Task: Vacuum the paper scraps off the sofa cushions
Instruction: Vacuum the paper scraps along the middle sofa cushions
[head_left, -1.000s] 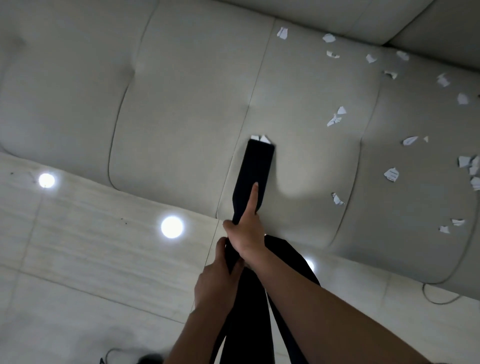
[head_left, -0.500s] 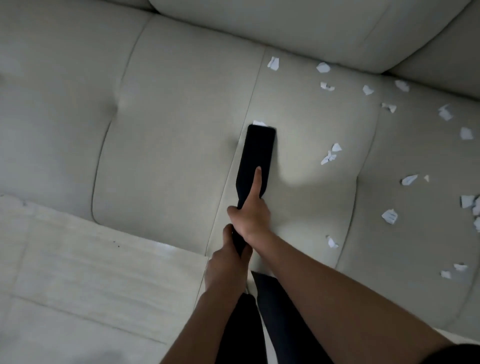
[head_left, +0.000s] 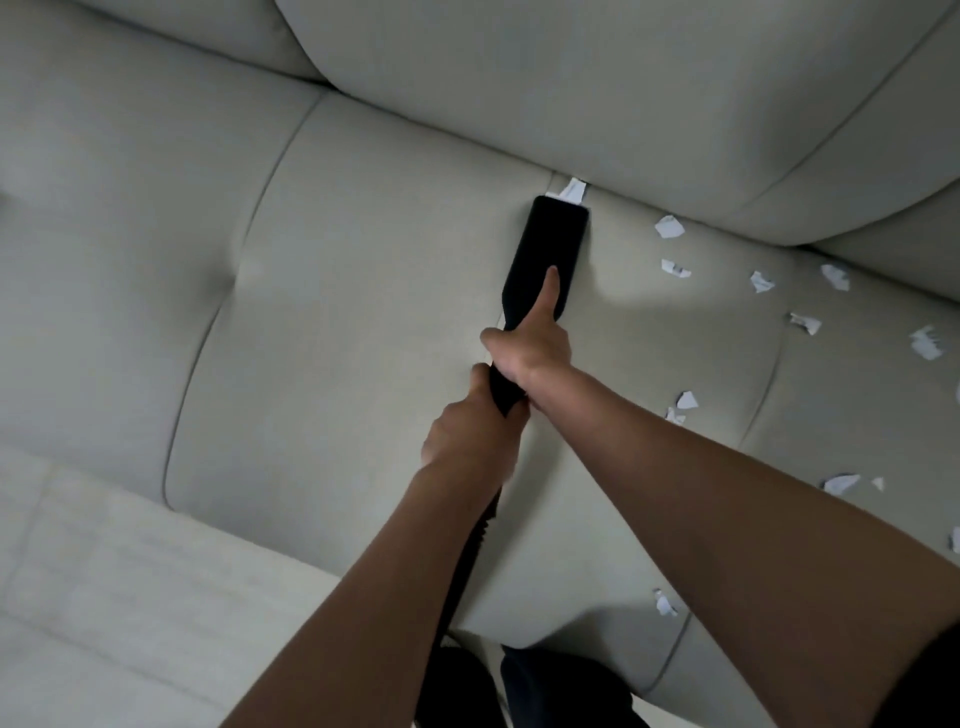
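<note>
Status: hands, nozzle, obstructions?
Both hands grip the vacuum nozzle: right hand ahead, index finger along top, left hand behind. Nozzle tip near backrest, paper scrap at its mouth. More scraps to the right; nothing blocking.

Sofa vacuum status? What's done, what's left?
Done: the seat panels left of the vacuum nozzle show no paper. In hand: left hand and right hand grip the nozzle, its tip against a scrap at the backrest seam. Left: loose scraps scattered across the cushions to its right.
</note>
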